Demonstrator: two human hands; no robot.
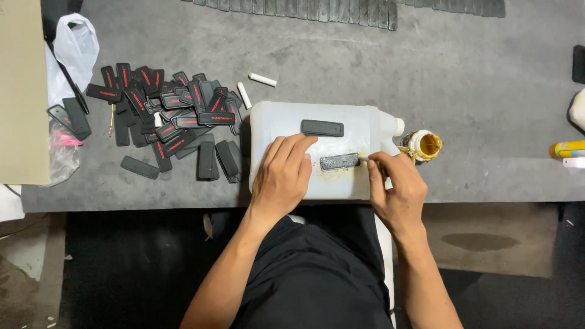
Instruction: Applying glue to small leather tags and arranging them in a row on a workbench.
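Your left hand (281, 173) fingers together, pinning black patch (339, 161) on white jug (356, 131) | your right hand (393, 183) fingers pinched on a brush (364, 158)

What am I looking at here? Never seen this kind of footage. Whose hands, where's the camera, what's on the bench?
One camera, worn on a person's head, looks down at their own bare hands. No robot. On a grey table lies a white plastic jug on its side, used as a work surface, with two black patches on it. The left hand presses down beside the lower patch; the right hand holds a thin tool at its end. Left: a pile of black patches. Right: a small open glue pot.
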